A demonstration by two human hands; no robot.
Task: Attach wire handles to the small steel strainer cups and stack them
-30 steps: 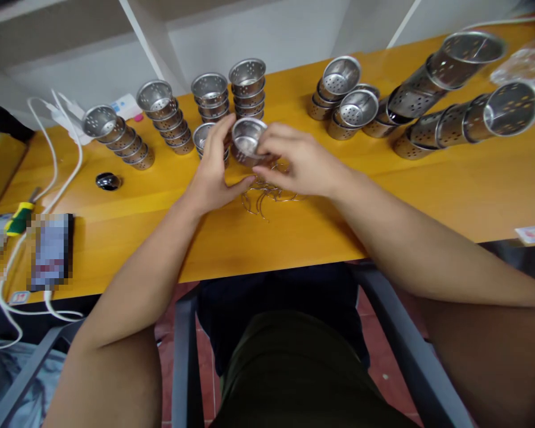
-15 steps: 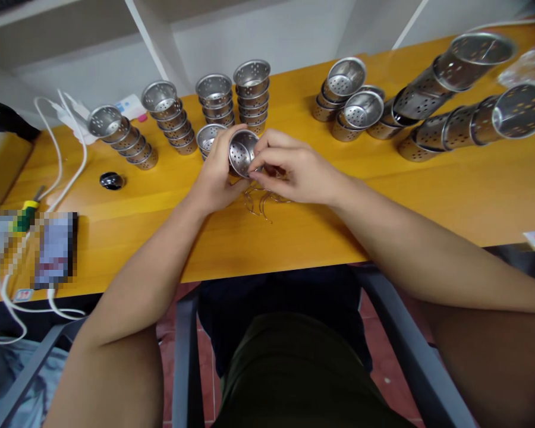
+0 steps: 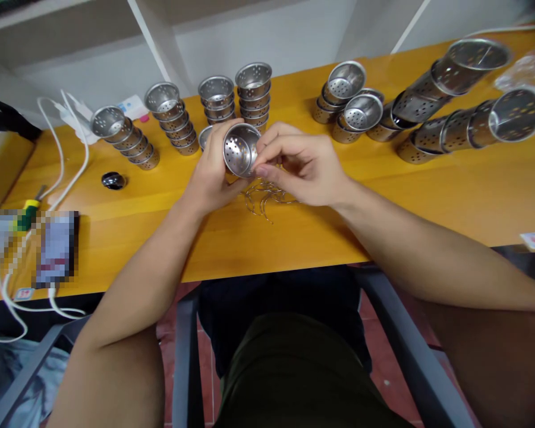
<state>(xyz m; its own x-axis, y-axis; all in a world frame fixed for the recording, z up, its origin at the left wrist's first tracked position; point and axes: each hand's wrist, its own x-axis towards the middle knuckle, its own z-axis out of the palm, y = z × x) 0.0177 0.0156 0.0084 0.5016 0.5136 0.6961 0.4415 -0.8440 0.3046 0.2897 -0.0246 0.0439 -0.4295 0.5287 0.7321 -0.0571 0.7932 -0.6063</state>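
A perforated metal cup (image 3: 239,148) is tilted in my left hand (image 3: 211,172), its mouth facing me and its holed bottom visible. My left fingers wrap around its outside. At the cup's right rim, my right hand (image 3: 301,163) is closed in a pinch of thumb and fingers. Whatever sits between those fingertips is too small and hidden to make out. Under both hands, a loose tangle of thin bent metal wires (image 3: 263,205) lies on the table, partly covered by my right hand. Just behind my left hand, another cup (image 3: 204,137) is mostly hidden.
Stacks of perforated cups (image 3: 164,101) stand along the back of the orange table (image 3: 285,244). Long leaning stacks (image 3: 461,128) are at the right. On the left are a phone (image 3: 56,249), a screwdriver (image 3: 27,215), white cables (image 3: 84,160) and a small black shiny object (image 3: 113,181).
The held cup has turned more toward me and shifted slightly left, covering more of the cup behind. My right hand has shifted slightly right, its pinch still at the rim.
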